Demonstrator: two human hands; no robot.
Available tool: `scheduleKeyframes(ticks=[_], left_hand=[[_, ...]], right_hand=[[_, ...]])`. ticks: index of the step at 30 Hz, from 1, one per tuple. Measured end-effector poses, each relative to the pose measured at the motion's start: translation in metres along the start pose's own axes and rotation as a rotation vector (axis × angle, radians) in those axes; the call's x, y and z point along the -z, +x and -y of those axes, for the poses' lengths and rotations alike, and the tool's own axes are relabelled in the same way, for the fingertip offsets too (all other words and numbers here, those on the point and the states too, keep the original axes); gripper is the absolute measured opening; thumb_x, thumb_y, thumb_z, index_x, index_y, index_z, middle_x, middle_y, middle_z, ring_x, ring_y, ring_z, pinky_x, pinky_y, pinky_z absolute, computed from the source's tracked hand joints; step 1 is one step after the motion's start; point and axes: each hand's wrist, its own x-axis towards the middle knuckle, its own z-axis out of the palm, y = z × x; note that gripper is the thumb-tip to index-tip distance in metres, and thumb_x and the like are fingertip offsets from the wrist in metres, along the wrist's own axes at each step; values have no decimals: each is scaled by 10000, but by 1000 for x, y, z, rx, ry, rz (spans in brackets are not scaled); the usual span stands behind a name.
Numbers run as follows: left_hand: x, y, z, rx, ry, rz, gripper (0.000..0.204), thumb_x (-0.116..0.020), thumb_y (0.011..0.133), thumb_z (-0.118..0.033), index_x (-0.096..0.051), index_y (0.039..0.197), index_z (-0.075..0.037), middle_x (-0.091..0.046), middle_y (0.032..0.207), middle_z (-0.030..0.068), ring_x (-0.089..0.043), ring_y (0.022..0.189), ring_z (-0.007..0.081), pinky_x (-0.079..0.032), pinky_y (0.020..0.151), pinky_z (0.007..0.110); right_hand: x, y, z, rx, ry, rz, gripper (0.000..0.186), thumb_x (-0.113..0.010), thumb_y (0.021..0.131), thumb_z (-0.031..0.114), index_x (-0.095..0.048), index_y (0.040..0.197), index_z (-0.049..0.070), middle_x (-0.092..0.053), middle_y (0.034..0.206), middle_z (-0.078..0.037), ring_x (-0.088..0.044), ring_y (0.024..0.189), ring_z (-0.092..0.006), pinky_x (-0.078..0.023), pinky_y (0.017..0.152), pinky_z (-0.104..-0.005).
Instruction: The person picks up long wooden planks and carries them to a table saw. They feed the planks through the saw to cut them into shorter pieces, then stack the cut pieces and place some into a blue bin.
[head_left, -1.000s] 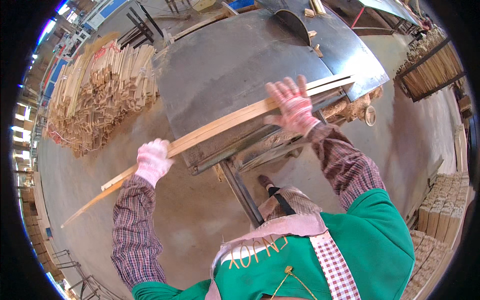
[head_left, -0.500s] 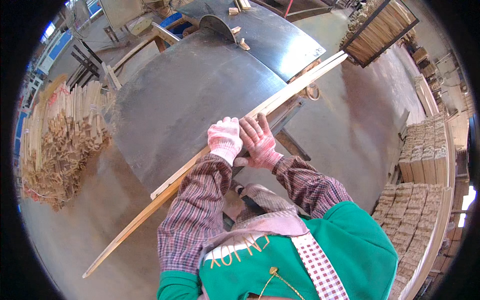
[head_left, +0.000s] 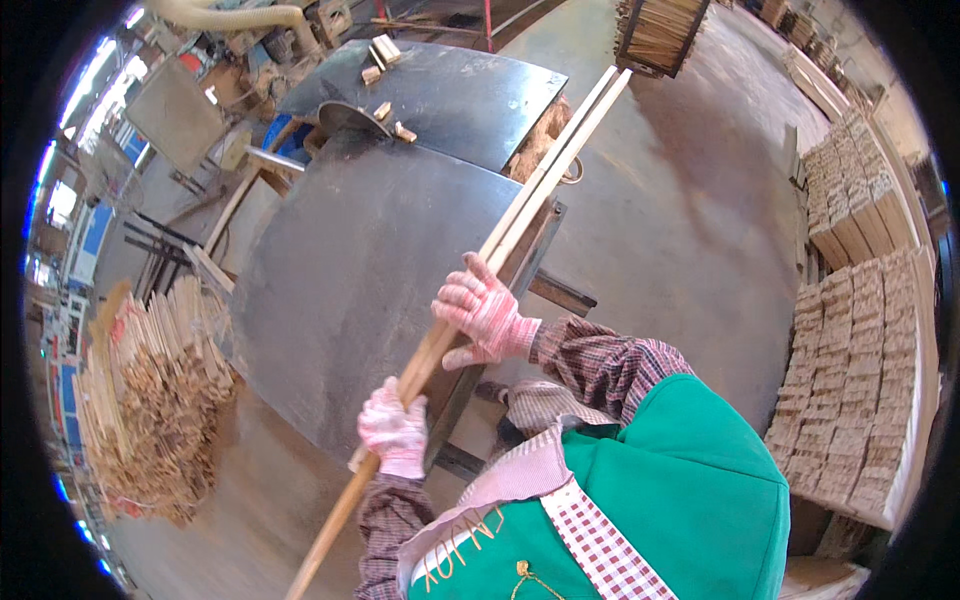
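Two long pale wooden strips [head_left: 544,184] run diagonally along the right edge of a steel saw table [head_left: 330,260], their far ends beyond its top plate. My left hand [head_left: 393,425], in a pink-and-white glove, is closed round them at the lower part. Farther up, my right hand [head_left: 483,310], gloved alike, grips the same strips with its fingers over them and thumb below. A dark circular blade [head_left: 348,120] stands up from the table, with small wood offcuts [head_left: 404,130] beside it.
A tangled heap of wood strips [head_left: 155,400] lies on the floor at left. Stacked slat bundles [head_left: 840,380] stand along the right. A metal rack of sticks [head_left: 660,35] is at the back right. A pale hose [head_left: 225,15] and machinery are at the back left.
The strips have swung from nearly crosswise to steeply diagonal, far ends upward. My hands came together, then parted again, the left now lower on the strips. The view has turned with them.
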Motion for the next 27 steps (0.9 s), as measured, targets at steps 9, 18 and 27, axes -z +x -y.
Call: scheduleKeyframes(ticks=[9, 18, 27], left_hand=[[7, 0, -54, -32, 74, 209, 982, -807, 767, -510, -385, 1513, -30, -631, 1171, 130, -643, 996, 306, -510, 843, 446], [22, 42, -8, 70, 192, 155, 909, -746, 808, -588, -426, 1520, -121, -629, 1163, 71, -635, 1025, 260, -495, 908, 431], [34, 60, 66, 429, 202, 345, 752, -751, 760, -675, -618, 1270, -139, -671, 1144, 65, -658, 1090, 247, -513, 916, 411]], right_hand=[[-6, 11, -4, 47, -184, 278, 597, -670, 765, 715, -687, 795, 120, -661, 772, -53, -639, 790, -254, -470, 905, -425], [-34, 80, 4, -36, -347, 471, 494, -599, 916, 549, -753, 828, 88, -731, 900, -110, -679, 938, -297, -447, 986, -470], [-84, 142, 17, -140, -313, 593, 515, -468, 1010, 554, -783, 1003, 146, -742, 1029, -95, -682, 1031, -279, -454, 970, -453]])
